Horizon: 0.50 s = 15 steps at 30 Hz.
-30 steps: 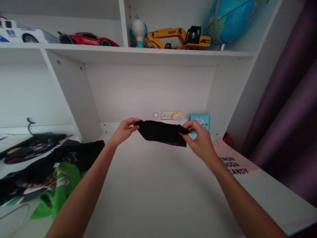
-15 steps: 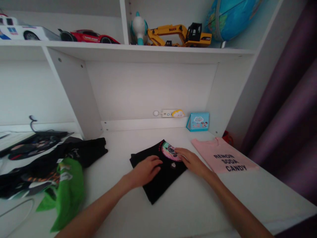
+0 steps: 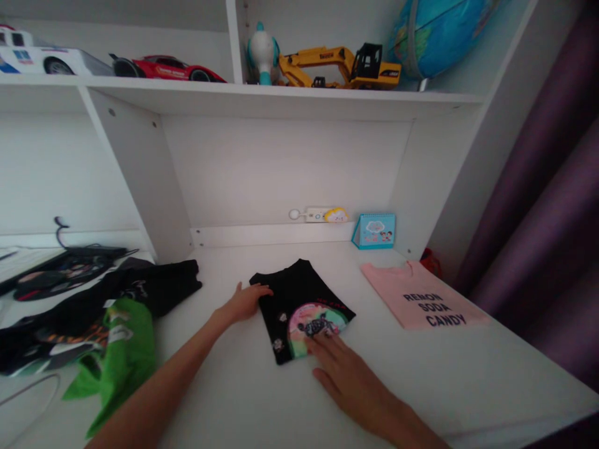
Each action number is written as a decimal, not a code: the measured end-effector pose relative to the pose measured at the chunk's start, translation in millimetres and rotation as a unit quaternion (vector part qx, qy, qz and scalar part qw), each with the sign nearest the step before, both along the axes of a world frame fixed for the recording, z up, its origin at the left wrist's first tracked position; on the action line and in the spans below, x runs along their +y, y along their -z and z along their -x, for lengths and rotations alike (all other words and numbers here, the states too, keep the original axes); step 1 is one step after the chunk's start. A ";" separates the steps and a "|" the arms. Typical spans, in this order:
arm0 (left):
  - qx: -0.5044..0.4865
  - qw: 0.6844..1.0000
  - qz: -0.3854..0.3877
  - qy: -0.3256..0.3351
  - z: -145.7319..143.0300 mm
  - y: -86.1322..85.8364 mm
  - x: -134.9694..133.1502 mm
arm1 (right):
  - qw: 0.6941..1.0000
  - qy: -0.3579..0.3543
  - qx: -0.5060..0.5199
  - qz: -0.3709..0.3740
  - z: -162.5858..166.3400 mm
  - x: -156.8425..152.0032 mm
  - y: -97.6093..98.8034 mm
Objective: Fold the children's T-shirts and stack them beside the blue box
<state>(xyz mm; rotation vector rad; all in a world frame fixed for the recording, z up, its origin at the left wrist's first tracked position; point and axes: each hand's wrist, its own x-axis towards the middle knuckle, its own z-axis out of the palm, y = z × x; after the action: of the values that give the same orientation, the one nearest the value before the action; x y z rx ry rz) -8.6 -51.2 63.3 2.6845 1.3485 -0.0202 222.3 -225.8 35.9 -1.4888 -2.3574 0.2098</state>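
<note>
Just below the frame's middle, a folded black shirt lies flat on the white table. The left hand is loose, fingers on the shirt's left edge; the right hand is spread over its colourful print — neither grasps anything. A pink shirt lies toward the right — green cloth at lower left.

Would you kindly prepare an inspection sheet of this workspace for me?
Surface: white desk, smooth-looking.
Job's things: folded black shirt, print upward.
Clutter: dark clothes and green garment heaped at left; pink shirt flat at right.
Hands: left hand at the black shirt's left edge, right hand over its print; both open.
Cables: thin pale cord at lower left.
Surroundings: shelf above with yellow toy excavator and globe; purple curtain at right.
</note>
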 end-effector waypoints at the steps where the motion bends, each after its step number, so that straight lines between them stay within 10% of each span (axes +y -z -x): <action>1: -0.003 1.000 -0.007 -0.019 -0.9 1.6 6.5 | 1.000 -0.021 0.004 0.014 6.5 -5.1 -1.8; 8: -0.025 0.994 -0.092 -0.045 -40.4 29.0 8.9 | 0.999 -0.026 0.022 0.021 -4.2 44.4 -15.2; 15: -0.052 0.996 -0.068 -0.023 -43.3 50.5 29.8 | 0.994 -0.005 -0.010 0.109 -24.9 81.5 12.7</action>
<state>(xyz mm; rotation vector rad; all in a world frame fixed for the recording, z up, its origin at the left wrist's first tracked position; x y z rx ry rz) 34.7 -21.4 12.8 2.7184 1.4279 0.2202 247.2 -144.3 23.1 -1.5808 -2.4223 0.4724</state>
